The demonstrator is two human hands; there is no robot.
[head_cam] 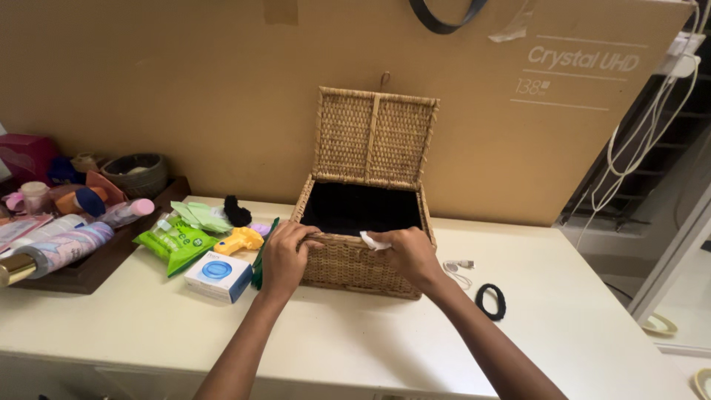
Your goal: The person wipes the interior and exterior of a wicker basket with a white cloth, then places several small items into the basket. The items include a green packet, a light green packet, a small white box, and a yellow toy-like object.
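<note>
A wicker basket (348, 268) stands open on the white table (563, 333), its lid (374, 137) tipped back against a big cardboard box. The inside is dark. My left hand (285, 257) grips the basket's front rim at its left corner. My right hand (409, 255) rests on the front rim further right, pinching a small white piece (372, 241) that looks like cloth or tissue at the rim's edge.
Left of the basket lie a white-and-blue box (218, 275), a green wipes pack (176, 243), a yellow item (238, 240) and a black scrunchie (237, 212). A dark tray (96, 267) holds bottles. A black hair tie (490, 301) and white cable (457, 270) lie to the right.
</note>
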